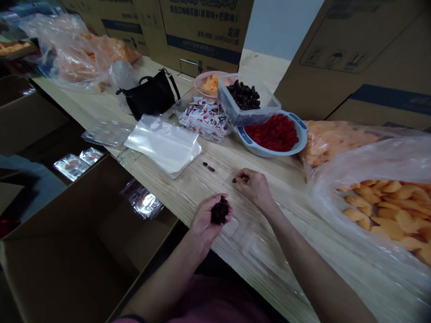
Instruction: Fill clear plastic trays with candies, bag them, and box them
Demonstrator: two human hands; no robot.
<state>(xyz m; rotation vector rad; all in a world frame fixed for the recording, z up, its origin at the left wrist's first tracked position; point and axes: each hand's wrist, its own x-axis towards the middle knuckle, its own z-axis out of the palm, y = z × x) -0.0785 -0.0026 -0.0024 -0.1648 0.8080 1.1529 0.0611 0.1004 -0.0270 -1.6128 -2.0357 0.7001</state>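
My left hand (203, 221) is cupped around a heap of dark dried fruit (220, 211) near the table's front edge. Just above the tabletop, my right hand (253, 185) pinches one small dark dried fruit (234, 180) between thumb and finger. Two loose dark pieces (208, 167) lie on the wood to its left. Beyond them, a clear plastic tub (270, 105) holds more of the dark fruit and overlaps a pale blue bowl (301, 144) of red dried fruit. A stack of clear plastic bags (163, 143) lies left of the loose pieces.
Small printed packets (205, 115) fill a clear tray behind the bags. A black handbag (152, 94) stands farther left. Large plastic bags of orange slices (394, 208) occupy the right side. An open cardboard box (74, 251) sits below the table's front edge, with tall cartons (206, 29) behind.
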